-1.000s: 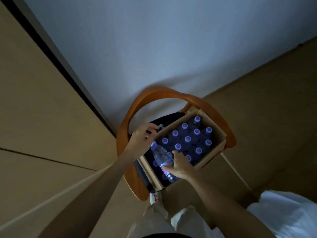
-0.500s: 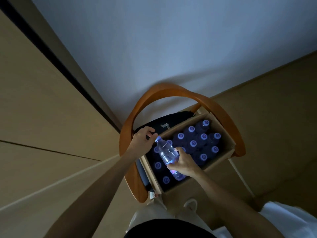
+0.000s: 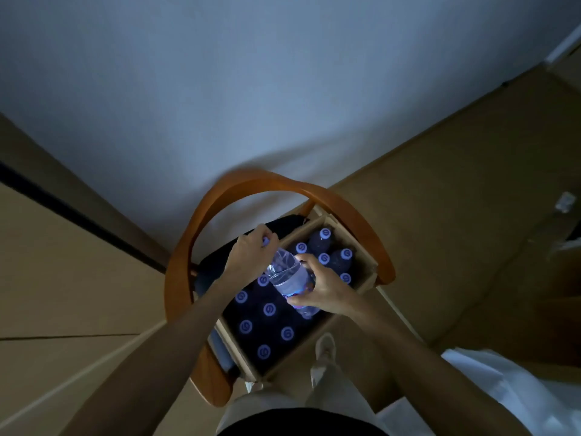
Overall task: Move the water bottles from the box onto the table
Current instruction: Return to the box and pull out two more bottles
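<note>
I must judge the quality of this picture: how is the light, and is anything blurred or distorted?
Head view: dim light, bluish cast; the box interior is nearly black, only pale caps show. The bottle in both hands is slightly motion-blurred. Wide-angle lens bends the straight floor and wall lines near the edges.

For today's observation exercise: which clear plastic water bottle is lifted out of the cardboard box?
The tilted clear plastic bottle gripped by both hands; the others stand upright, only caps showing.

— What's there besides?
— A wooden chair (image 3: 239,190) with a curved back and dark seat (image 3: 213,265), against a pale wall (image 3: 251,73).
— And lower right?
— White cloth (image 3: 515,394) (crumpled), on tan flooring (image 3: 456,231).
</note>
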Available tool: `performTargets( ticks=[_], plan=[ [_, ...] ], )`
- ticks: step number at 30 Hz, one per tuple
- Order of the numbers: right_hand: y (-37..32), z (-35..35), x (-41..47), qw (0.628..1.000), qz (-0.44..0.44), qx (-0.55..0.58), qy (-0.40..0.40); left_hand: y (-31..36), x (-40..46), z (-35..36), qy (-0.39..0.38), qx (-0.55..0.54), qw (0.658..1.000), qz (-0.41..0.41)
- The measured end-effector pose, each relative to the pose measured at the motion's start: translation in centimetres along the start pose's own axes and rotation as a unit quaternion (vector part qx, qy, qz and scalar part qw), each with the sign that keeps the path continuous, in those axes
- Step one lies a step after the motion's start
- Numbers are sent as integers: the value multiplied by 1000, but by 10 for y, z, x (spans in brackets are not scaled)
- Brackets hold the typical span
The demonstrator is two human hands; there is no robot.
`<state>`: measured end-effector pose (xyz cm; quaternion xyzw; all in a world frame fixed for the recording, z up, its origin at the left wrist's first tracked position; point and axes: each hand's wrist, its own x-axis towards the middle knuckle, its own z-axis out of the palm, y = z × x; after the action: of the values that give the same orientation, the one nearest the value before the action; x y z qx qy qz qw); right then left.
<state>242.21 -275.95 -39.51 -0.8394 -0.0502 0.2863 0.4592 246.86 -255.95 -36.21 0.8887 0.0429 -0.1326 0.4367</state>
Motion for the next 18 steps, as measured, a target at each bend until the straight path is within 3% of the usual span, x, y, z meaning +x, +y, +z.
performTargets(
  ticks=[5, 10, 16, 18],
  plan=[
    [26, -48, 6, 996, -3, -19, -89, 28, 10, 15, -6, -1, 1000, 17],
    [68, -101, 25, 982, 22, -131, -134, 47, 18, 24, 32, 40, 998, 29],
    [95, -128, 61, 951, 81, -292, -63, 50, 19, 34, 113, 72, 991, -7],
    [97, -127, 71, 940, 90, -318, -88, 53, 16, 37, 134, 70, 988, -19]
  ],
)
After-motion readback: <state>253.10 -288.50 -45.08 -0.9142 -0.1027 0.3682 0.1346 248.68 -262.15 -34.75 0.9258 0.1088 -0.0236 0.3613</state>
